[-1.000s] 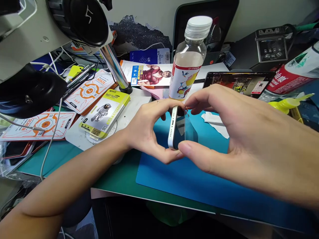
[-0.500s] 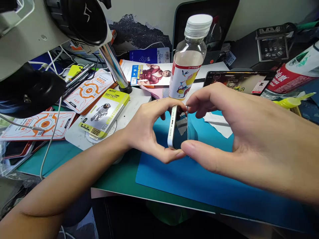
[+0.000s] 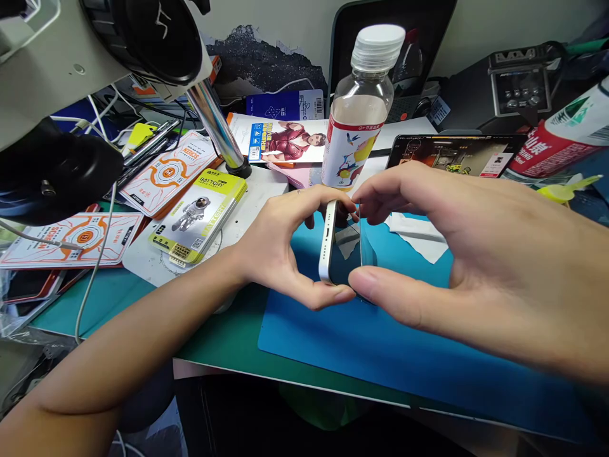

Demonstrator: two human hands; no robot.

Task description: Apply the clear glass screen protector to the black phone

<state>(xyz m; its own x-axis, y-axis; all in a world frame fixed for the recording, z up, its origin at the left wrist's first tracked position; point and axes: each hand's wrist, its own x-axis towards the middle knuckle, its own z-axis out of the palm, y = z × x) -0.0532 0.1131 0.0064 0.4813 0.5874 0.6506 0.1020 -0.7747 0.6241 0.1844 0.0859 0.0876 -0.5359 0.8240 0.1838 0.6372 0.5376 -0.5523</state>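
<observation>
My left hand [image 3: 273, 247] grips a smartphone [image 3: 326, 244] by its long edges, fingers behind the top edge and thumb along the lower one. The phone stands on its side above the blue mat, its pale frame with the charging port toward me and its dark, reflective screen facing right. Close to that screen, my right hand [image 3: 495, 266] holds a thin clear screen protector [image 3: 361, 238] by its edges, between thumb and fingertips. The sheet is roughly parallel to the screen; I cannot tell whether they touch.
A blue mat [image 3: 304, 336] covers the bench, with white paper [image 3: 419, 235] on it. Behind stand a bottle [image 3: 354, 127] and a lit tablet [image 3: 457, 152]. To the left are a microscope [image 3: 157, 38], a battery box [image 3: 200, 212] and screen boxes [image 3: 80, 238]. A red-white can [image 3: 556, 139] is at right.
My right hand has shifted very slightly right, and the screen protector's edge stands a little further from the phone. My left hand holds the phone almost unmoved.
</observation>
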